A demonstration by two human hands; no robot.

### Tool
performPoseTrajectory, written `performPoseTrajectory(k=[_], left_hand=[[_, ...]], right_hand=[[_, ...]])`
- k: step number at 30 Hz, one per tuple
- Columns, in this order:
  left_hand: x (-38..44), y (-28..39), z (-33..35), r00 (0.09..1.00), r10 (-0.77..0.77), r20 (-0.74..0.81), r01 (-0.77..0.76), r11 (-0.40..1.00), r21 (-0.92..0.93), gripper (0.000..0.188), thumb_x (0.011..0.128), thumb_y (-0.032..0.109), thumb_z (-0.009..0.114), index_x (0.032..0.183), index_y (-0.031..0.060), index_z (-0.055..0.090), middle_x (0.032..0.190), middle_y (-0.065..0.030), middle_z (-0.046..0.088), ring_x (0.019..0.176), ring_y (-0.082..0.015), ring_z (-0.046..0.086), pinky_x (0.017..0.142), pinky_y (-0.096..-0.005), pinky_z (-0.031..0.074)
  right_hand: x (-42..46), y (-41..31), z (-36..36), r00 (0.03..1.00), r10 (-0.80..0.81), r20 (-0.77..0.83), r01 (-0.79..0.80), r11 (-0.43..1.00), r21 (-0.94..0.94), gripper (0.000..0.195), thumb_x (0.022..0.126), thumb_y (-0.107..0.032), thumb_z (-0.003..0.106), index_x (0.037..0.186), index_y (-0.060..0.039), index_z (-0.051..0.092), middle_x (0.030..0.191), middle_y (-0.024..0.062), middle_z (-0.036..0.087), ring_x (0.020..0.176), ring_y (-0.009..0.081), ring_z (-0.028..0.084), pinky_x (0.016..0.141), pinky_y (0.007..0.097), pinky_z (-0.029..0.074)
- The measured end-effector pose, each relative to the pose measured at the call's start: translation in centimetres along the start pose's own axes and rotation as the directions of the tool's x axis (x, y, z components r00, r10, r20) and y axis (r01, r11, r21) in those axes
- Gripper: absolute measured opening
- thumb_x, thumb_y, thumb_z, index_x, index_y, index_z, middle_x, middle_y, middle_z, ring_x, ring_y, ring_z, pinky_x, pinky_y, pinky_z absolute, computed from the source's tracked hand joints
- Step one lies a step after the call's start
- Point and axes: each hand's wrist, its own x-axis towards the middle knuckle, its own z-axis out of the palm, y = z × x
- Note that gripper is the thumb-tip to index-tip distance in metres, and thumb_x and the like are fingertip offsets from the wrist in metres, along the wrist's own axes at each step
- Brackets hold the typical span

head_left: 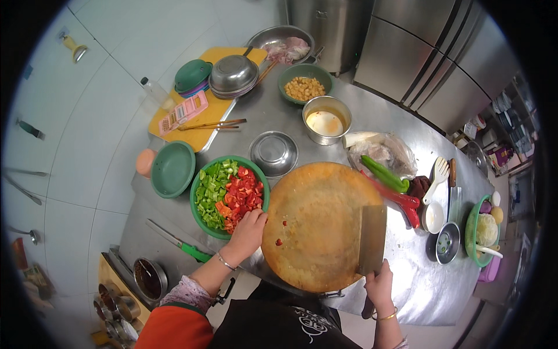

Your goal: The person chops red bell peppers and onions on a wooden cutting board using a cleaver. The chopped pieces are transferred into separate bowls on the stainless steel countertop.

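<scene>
My right hand (379, 284) grips the handle of a wide-bladed cleaver (372, 237). The cleaver's blade rests over the right side of a round wooden chopping block (320, 227). At the block's left edge, my left hand (248, 227) reaches over the rim of a green bowl (194, 218); its fingertips are partly hidden, so I cannot tell whether they hold anything. The bowl contains chopped green peppers (213, 187) on the left, diced red peppers (244, 189) on the right and a few orange pieces (223, 209). Two small red scraps (279, 242) lie on the block.
An upturned steel bowl (273, 153) stands behind the block. Whole red peppers (399, 198) and a green pepper (383, 173) lie to its right. A green-handled knife (183, 245) is left of my forearm. Steel pot (327, 124) and green basin (173, 169) are farther back.
</scene>
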Motion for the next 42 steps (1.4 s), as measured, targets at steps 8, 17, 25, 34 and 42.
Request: performPoseTrajectory(k=[8, 17, 25, 34, 42], left_hand=[[-1.2, 0.6, 0.9, 0.977, 0.129, 0.169, -0.15, 0.982, 0.118, 0.03, 0.084, 0.003, 0.051, 0.112, -0.0026, 0.056, 0.113, -0.0174, 0.052, 0.105, -0.0332, 0.051, 0.091, -0.0407, 0.045], [-1.9, 6.1, 6.5, 0.972, -0.124, -0.199, 0.054, 0.944, -0.326, 0.062, 0.085, 0.013, 0.061, 0.136, -0.0056, 0.032, 0.141, -0.0287, 0.028, 0.129, -0.0471, 0.031, 0.11, -0.051, 0.026], [0.8, 2.5, 2.8, 0.89, 0.033, -0.455, -0.153, 0.961, -0.229, 0.026, 0.083, 0.005, 0.058, 0.107, 0.0006, 0.049, 0.119, -0.0202, 0.044, 0.113, -0.0423, 0.043, 0.101, -0.0507, 0.032], [2.2, -4.7, -2.2, 0.999, 0.044, 0.019, -0.048, 0.901, 0.431, 0.052, 0.086, 0.019, 0.056, 0.134, 0.0, 0.046, 0.147, -0.0181, 0.035, 0.135, -0.0299, 0.035, 0.113, -0.0518, 0.021], [1.7, -1.8, -2.1, 0.977, 0.214, -0.016, -0.197, 0.926, 0.323, 0.055, 0.084, 0.024, 0.061, 0.133, 0.0032, 0.047, 0.143, -0.0191, 0.04, 0.132, -0.0328, 0.037, 0.109, -0.0488, 0.028]], right_hand=[[-2.3, 1.5, 3.0, 0.913, 0.128, 0.387, -0.313, 0.83, 0.462, 0.025, 0.087, 0.006, 0.054, 0.111, 0.0005, 0.05, 0.076, 0.007, 0.059, 0.05, 0.014, 0.056, 0.046, 0.0277, 0.047], [-0.8, -1.9, 9.8, 0.81, 0.023, 0.585, -0.241, 0.924, 0.296, 0.024, 0.09, 0.002, 0.055, 0.113, 0.0, 0.048, 0.074, 0.0044, 0.058, 0.05, 0.0124, 0.056, 0.047, 0.0268, 0.046], [-0.7, -8.5, 13.2, 0.765, -0.126, 0.631, -0.256, 0.841, 0.478, 0.026, 0.091, 0.001, 0.054, 0.116, -0.0006, 0.047, 0.072, 0.0041, 0.057, 0.053, 0.0118, 0.054, 0.049, 0.0262, 0.046], [0.2, -4.2, 8.2, 0.965, 0.024, 0.261, -0.083, 0.973, 0.217, 0.03, 0.087, -0.007, 0.06, 0.114, 0.0026, 0.053, 0.082, 0.0134, 0.066, 0.058, 0.0187, 0.062, 0.054, 0.0328, 0.05], [-0.7, -2.2, 0.8, 0.998, -0.055, 0.043, 0.051, 0.995, 0.088, 0.011, 0.087, 0.002, 0.051, 0.096, 0.0043, 0.045, 0.065, 0.0101, 0.058, 0.047, 0.0136, 0.055, 0.042, 0.0282, 0.046]])
